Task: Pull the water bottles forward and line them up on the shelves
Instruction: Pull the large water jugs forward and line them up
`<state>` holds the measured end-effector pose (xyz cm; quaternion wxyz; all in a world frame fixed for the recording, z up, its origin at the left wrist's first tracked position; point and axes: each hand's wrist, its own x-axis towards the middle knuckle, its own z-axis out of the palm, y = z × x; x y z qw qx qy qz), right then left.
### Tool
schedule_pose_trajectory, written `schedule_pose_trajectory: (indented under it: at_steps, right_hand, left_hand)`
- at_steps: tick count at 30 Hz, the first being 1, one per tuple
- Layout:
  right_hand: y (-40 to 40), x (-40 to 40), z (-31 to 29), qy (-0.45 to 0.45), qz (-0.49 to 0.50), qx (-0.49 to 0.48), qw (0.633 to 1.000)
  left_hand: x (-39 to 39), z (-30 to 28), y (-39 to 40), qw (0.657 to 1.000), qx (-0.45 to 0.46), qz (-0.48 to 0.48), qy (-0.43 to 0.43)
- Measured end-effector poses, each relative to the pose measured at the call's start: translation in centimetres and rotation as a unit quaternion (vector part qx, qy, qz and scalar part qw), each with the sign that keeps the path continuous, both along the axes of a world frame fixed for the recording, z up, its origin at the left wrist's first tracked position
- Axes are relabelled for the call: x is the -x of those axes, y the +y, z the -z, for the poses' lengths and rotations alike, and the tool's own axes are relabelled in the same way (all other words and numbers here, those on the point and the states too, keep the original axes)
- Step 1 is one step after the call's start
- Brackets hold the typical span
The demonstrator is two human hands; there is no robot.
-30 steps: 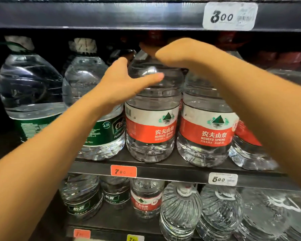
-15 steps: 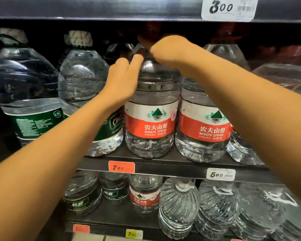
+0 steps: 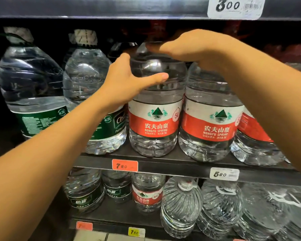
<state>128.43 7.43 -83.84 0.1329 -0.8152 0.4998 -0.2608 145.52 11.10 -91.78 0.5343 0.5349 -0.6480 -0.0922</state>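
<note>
Both hands hold one bottle. The left hand (image 3: pixel 127 84) grips the round shoulder of the big clear plastic water bottle with the red and white label (image 3: pixel 155 108), thumb stretched across the front and fingers curled round its far side. The right hand (image 3: pixel 189 47) lies over the top of it at 12 o'clock, fingers bent down behind, where the cap would be; I cannot see the cap.

The bottle stands upright on the dark metal middle shelf (image 3: pixel 172 166), near the front edge. At 3 o'clock a second clear bottle with a red label (image 3: pixel 210 119) touches it. At 9 o'clock a clear bottle with a dark green label (image 3: pixel 94 101) stands just beside it, behind the left wrist.

The bottle looks full and heavy. If the top is pulled hard, it could tip forward and slide off the edge. The smooth plastic may slip from the left hand. A sideways tug could knock a neighbour out of line.
</note>
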Motion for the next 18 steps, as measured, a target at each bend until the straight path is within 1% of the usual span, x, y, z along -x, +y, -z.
schedule_pose_trajectory:
  at_steps: [4, 5, 7, 9, 10, 12, 13, 14, 15, 16, 18]
  right_hand:
    - [0.6, -1.2, -0.3, 0.08, 0.028, 0.118, 0.989]
    - [0.7, -1.3, -0.3, 0.096, 0.034, 0.132, 0.986]
    - [0.5, -0.7, -0.1, 0.11, 0.041, 0.121, 0.986]
    - [0.2, 0.2, 0.1, 0.061, 0.03, 0.052, 0.996]
    - [0.2, 0.6, 0.3, 0.025, 0.016, 0.02, 0.999]
    - [0.0, 1.0, 0.7, -0.035, -0.013, 0.001, 0.999]
    - [0.1, 1.3, 0.8, -0.048, -0.029, 0.005, 0.998]
    - [0.3, 1.6, 0.7, -0.045, -0.035, 0.007, 0.998]
    - [0.5, 2.0, 0.5, -0.026, -0.025, 0.0, 0.999]
    - [0.5, 2.4, 0.2, 0.006, -0.01, -0.013, 1.0]
    - [0.7, 3.0, -0.2, 0.073, 0.008, -0.022, 0.997]
  left_hand:
    - [-1.4, -0.4, -0.6, 0.996, -0.015, 0.08, 0.03]
    - [-1.4, -0.4, -0.7, 0.996, -0.022, 0.086, 0.032]
    - [-1.1, -0.4, -1.1, 0.996, -0.031, 0.071, 0.039]
    - [-0.4, -0.3, -1.5, 0.995, -0.031, 0.058, 0.069]
    - [-0.1, -0.3, -1.7, 0.992, -0.034, 0.059, 0.107]
    - [0.9, -0.4, -1.8, 0.981, -0.047, 0.051, 0.182]
    - [1.0, -0.4, -1.8, 0.982, -0.042, 0.03, 0.18]
    - [0.9, -0.3, -1.8, 0.986, -0.039, 0.01, 0.159]
    - [0.7, -0.3, -1.8, 0.99, -0.043, 0.009, 0.135]
    - [0.1, -0.3, -1.9, 0.993, -0.047, 0.035, 0.104]
    - [-1.1, -0.7, -1.3, 0.988, -0.042, 0.138, 0.052]
